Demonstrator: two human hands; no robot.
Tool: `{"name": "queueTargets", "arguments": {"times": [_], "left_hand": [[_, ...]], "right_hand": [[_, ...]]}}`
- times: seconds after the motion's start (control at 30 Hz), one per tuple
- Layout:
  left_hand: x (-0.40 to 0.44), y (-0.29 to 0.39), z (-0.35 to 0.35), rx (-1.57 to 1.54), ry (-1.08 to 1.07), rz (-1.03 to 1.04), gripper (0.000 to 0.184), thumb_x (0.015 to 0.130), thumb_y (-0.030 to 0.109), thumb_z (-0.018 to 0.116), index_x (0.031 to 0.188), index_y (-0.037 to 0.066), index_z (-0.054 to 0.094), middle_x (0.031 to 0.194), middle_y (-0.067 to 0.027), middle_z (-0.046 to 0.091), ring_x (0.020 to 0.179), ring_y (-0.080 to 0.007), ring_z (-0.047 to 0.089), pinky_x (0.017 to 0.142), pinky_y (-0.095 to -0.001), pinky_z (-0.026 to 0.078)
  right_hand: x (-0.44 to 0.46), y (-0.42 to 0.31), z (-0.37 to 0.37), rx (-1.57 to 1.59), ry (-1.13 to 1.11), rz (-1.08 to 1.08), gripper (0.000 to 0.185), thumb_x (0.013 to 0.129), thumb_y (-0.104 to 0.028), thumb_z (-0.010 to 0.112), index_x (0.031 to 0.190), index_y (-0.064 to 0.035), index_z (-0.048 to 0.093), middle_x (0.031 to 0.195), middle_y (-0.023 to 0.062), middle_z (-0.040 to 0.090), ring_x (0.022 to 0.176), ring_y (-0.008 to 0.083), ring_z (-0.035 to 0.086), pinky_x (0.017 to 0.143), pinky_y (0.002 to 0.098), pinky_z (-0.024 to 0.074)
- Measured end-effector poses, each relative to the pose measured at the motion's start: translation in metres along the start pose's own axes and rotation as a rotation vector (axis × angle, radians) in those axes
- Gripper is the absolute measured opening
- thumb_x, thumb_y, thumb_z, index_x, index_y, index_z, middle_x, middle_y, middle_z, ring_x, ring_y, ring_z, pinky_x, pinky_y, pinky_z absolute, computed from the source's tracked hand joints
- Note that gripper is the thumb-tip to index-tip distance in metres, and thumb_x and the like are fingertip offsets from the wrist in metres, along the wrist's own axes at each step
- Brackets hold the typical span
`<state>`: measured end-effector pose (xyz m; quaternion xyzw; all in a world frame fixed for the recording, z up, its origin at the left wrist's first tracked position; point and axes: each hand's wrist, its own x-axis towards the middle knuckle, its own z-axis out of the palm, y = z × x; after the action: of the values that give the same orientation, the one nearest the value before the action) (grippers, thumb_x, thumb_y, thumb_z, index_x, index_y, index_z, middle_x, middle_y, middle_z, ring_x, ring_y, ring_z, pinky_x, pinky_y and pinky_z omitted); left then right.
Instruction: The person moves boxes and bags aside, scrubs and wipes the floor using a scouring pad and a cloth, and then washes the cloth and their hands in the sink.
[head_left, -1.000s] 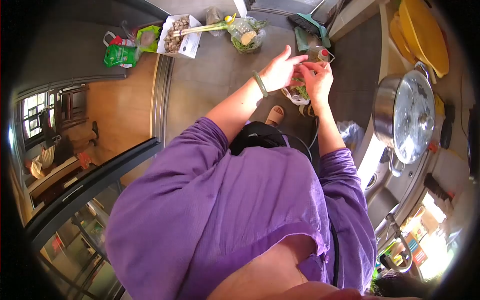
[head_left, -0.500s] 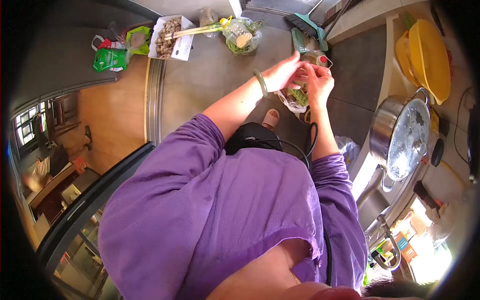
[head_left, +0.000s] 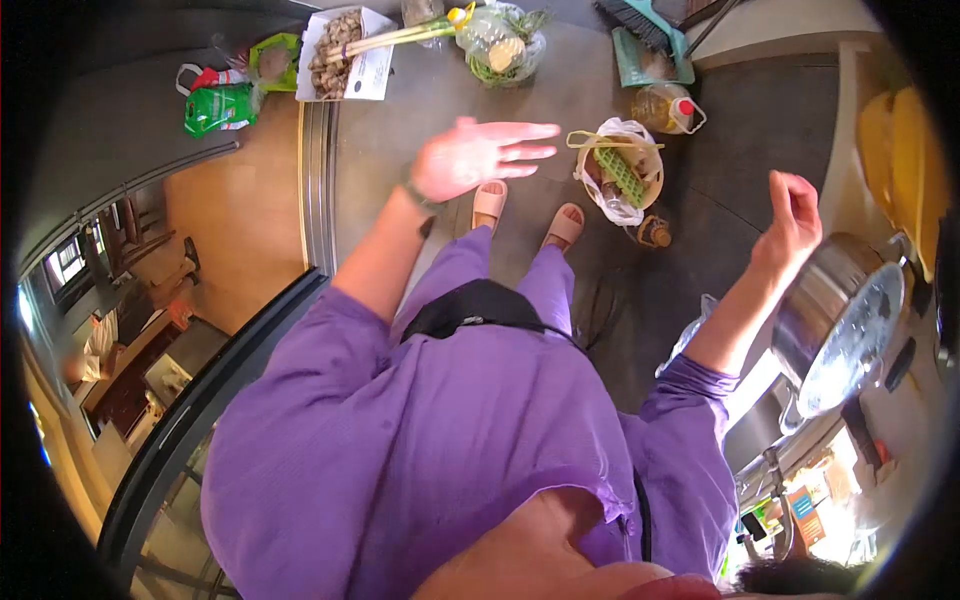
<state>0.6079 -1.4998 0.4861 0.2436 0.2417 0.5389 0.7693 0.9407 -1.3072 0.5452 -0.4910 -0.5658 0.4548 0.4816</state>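
Observation:
My left hand [head_left: 480,157] is stretched out over the floor with its fingers apart and nothing in it; a green bangle [head_left: 420,198] circles the wrist. On the other side, my right hand [head_left: 790,225] is raised beside the steel pot [head_left: 830,310], its fingers bent and close together; whether it holds anything is too small to tell. Between the hands, on the floor, stands a bin [head_left: 652,190] lined with a white plastic bag [head_left: 622,128], with a green mesh piece [head_left: 620,177] inside. A small bottle [head_left: 655,232] lies near the bin.
An oil jug [head_left: 665,108], a dustpan [head_left: 640,62] and a brush stand beyond the bin. At the back left are a white box [head_left: 370,72] with brown bulbs, long green stalks and a bagged bundle of greens [head_left: 500,60]. A glass-framed door is at left; a person sits in the room beyond.
My hands, together over the bin before, have moved far apart, the left one leftward and the right one toward the pot. The bin and both slippers now show fully.

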Motion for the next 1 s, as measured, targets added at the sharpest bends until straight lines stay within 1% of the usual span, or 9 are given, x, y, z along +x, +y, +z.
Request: {"name": "queueTargets", "arguments": {"times": [0.1, 0.27, 0.33, 0.5, 0.6, 0.67, 0.77, 0.9, 1.0], "left_hand": [[-0.041, -0.022, -0.035, -0.161, 0.23, -0.07, 0.063, 0.093, 0.047, 0.035, 0.136, 0.001, 0.034, 0.14, -0.0189, 0.035, 0.127, -0.0304, 0.038, 0.103, -0.0395, 0.032], [-0.123, -0.081, -0.102, 0.858, 0.462, -0.652, 0.059, 0.091, 0.042, 0.047, 0.133, 0.002, 0.038, 0.131, -0.0149, 0.047, 0.122, -0.0256, 0.045, 0.097, -0.036, 0.04], [-0.129, -0.062, -0.069, 0.176, 0.85, -0.503, 0.049, 0.091, 0.033, 0.052, 0.128, 0.002, 0.045, 0.126, -0.0111, 0.052, 0.119, -0.0213, 0.048, 0.094, -0.0324, 0.042], [-0.134, -0.014, -0.032, 0.922, 0.706, -0.516, 0.053, 0.09, 0.037, 0.052, 0.132, 0.007, 0.042, 0.125, -0.0137, 0.053, 0.111, -0.0232, 0.055, 0.094, -0.0317, 0.041], [-0.182, -0.036, -0.048, -0.466, 0.377, 0.177, 0.044, 0.093, 0.036, 0.041, 0.13, 0.014, 0.047, 0.127, -0.0166, 0.051, 0.108, -0.0251, 0.055, 0.091, -0.0366, 0.044], [-0.209, -0.049, -0.05, -0.04, 0.488, -0.068, 0.041, 0.092, 0.032, 0.044, 0.128, 0.013, 0.049, 0.124, -0.0149, 0.053, 0.106, -0.0235, 0.056, 0.089, -0.0361, 0.045], [-0.216, -0.02, -0.067, 1.222, 0.721, -0.916, 0.033, 0.089, 0.02, 0.053, 0.121, 0.01, 0.054, 0.114, -0.01, 0.059, 0.1, -0.0189, 0.059, 0.084, -0.0346, 0.047], [-0.264, -0.011, -0.085, 0.84, 1.103, -0.18, 0.036, 0.082, 0.024, 0.064, 0.112, 0.005, 0.059, 0.101, -0.0076, 0.064, 0.094, -0.0155, 0.06, 0.081, -0.029, 0.048], [-0.306, -0.04, -0.102, 0.997, 1.062, -0.452, 0.04, 0.083, 0.026, 0.063, 0.116, 0.005, 0.056, 0.105, -0.0071, 0.063, 0.092, -0.0152, 0.06, 0.078, -0.028, 0.049]], "right_hand": [[-0.003, 0.122, -0.006, 0.34, -0.134, 0.27, 0.014, 0.075, -0.003, 0.065, 0.088, -0.0002, 0.061, 0.086, 0.0092, 0.064, 0.077, 0.0174, 0.059, 0.075, 0.0299, 0.0482], [-0.062, 0.27, 0.036, -1.405, -1.019, 0.443, 0.053, 0.072, -0.027, 0.069, 0.118, -0.0073, 0.053, 0.105, 0.0188, 0.062, 0.095, 0.0347, 0.06, 0.081, 0.043, 0.0485], [-0.036, 0.256, 0.044, -1.043, -0.888, 0.226, 0.052, 0.077, -0.027, 0.067, 0.122, -0.006, 0.05, 0.109, 0.0184, 0.06, 0.102, 0.0341, 0.058, 0.088, 0.0402, 0.046], [0.027, 0.042, 0.036, -0.563, -0.549, -0.229, 0.04, 0.08, -0.022, 0.061, 0.114, -0.0015, 0.055, 0.109, 0.0191, 0.06, 0.1, 0.027, 0.059, 0.083, 0.0382, 0.0469], [0.007, 0.199, 0.008, -0.432, -0.398, 0.079, 0.035, 0.078, -0.025, 0.06, 0.104, -0.0016, 0.059, 0.1, 0.0185, 0.063, 0.089, 0.0274, 0.062, 0.073, 0.0396, 0.0495], [-0.042, 0.316, -0.015, -1.794, -1.053, -0.334, 0.033, 0.076, -0.027, 0.059, 0.098, -0.0016, 0.062, 0.094, 0.0181, 0.065, 0.082, 0.0276, 0.064, 0.067, 0.0405, 0.0513], [-0.065, 0.199, 0.036, -0.801, -0.667, 0.344, 0.052, 0.081, -0.028, 0.059, 0.127, -0.0085, 0.046, 0.097, 0.0184, 0.064, 0.083, 0.0284, 0.064, 0.078, 0.0406, 0.0488], [-0.102, 0.195, 0.007, -0.531, -0.554, 0.32, 0.035, 0.085, -0.023, 0.059, 0.114, -0.0044, 0.054, 0.087, 0.0102, 0.063, 0.075, 0.0143, 0.061, 0.069, 0.0282, 0.0494], [-0.151, 0.153, -0.009, -0.937, -0.696, 0.17, 0.031, 0.083, -0.029, 0.054, 0.102, -0.0044, 0.057, 0.084, 0.0181, 0.063, 0.081, 0.0344, 0.06, 0.074, 0.0399, 0.0475]]}}
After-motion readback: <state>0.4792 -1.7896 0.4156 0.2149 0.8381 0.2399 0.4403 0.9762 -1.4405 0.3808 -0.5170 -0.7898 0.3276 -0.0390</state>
